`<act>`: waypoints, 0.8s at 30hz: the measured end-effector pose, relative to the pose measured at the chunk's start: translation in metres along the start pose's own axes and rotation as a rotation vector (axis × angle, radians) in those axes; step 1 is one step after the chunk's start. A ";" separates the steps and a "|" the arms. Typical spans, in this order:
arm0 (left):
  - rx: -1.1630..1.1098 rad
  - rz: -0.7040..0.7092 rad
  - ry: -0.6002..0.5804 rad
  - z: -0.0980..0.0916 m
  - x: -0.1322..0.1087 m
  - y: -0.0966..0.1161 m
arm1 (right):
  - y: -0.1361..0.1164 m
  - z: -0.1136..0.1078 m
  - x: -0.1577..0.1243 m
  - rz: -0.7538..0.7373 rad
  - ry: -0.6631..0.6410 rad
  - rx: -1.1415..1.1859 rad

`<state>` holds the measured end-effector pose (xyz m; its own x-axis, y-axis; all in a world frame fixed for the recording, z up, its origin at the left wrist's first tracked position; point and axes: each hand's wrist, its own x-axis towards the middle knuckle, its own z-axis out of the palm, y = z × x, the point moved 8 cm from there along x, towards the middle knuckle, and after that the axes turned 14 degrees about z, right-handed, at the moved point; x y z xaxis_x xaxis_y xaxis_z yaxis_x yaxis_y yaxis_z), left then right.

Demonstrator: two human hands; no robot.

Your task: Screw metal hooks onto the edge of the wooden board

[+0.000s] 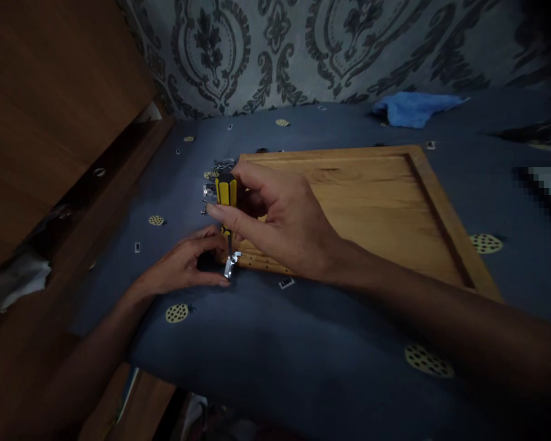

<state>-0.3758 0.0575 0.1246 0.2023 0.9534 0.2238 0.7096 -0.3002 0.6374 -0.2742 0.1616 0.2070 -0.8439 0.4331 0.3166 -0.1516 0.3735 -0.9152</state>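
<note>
My right hand (284, 220) is closed around the yellow and black handle of a screwdriver (226, 191). The screwdriver stands nearly upright, its shaft pointing down at a small shiny metal fitting (230, 266), possibly a clasp or hinge. That fitting sits at the near left corner of a wooden panel (362, 208) with a raised rim. My left hand (183, 260) steadies this corner, its thumb tip against the lower end of the fitting and its fingers curled by the panel's edge. The exact contact of the screwdriver tip is too small to make out.
Several loose metal parts (210, 191) lie left of the panel. A blue cloth (416, 109) rests at the back near the patterned wall covering (275, 55). Beneath everything is a dark blue sheet (266, 355) with pineapple prints. Wooden furniture (59, 92) stands at the left.
</note>
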 end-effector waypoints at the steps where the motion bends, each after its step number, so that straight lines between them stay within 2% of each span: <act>1: 0.003 -0.004 -0.003 0.000 0.000 0.000 | 0.001 0.001 0.000 0.006 -0.007 0.003; 24: -0.005 -0.050 -0.009 0.001 -0.003 -0.005 | 0.005 0.005 0.000 0.040 -0.041 0.007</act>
<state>-0.3797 0.0564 0.1198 0.1729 0.9674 0.1850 0.7155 -0.2524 0.6514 -0.2780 0.1592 0.2016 -0.8698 0.4132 0.2696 -0.1213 0.3505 -0.9287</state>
